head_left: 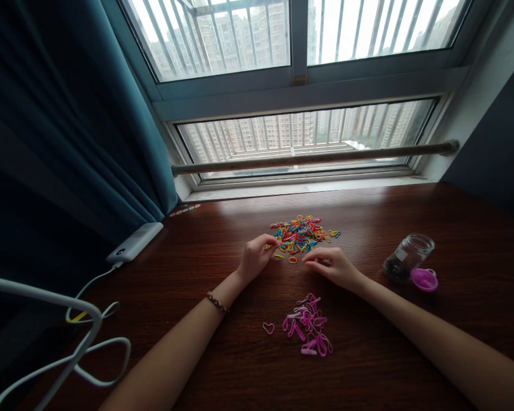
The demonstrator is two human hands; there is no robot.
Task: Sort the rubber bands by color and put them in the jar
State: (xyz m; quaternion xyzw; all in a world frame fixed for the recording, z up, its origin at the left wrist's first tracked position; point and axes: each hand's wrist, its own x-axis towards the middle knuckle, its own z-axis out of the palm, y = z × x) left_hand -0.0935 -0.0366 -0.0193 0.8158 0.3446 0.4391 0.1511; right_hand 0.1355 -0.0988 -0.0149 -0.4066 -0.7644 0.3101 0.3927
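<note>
A pile of small multicoloured bands or clips (300, 233) lies on the dark wooden table. At its left edge, my left hand (259, 252) pinches a small pink piece between thumb and fingertips. My right hand (329, 265) is just below the pile on the right, its thumb and index finger close together at the tips; whatever they hold, if anything, is too small to make out. Nearer to me lies a looser group of pink and purple loops (310, 322), with one pink heart-shaped loop (268, 328) to its left.
A glass jar with dark contents (405, 260) stands right of my right hand, a purple lid (424, 279) beside it. On the left are a white device (136, 242) and looping white cables (98, 319). Behind the table, a window with a metal rail (317, 161).
</note>
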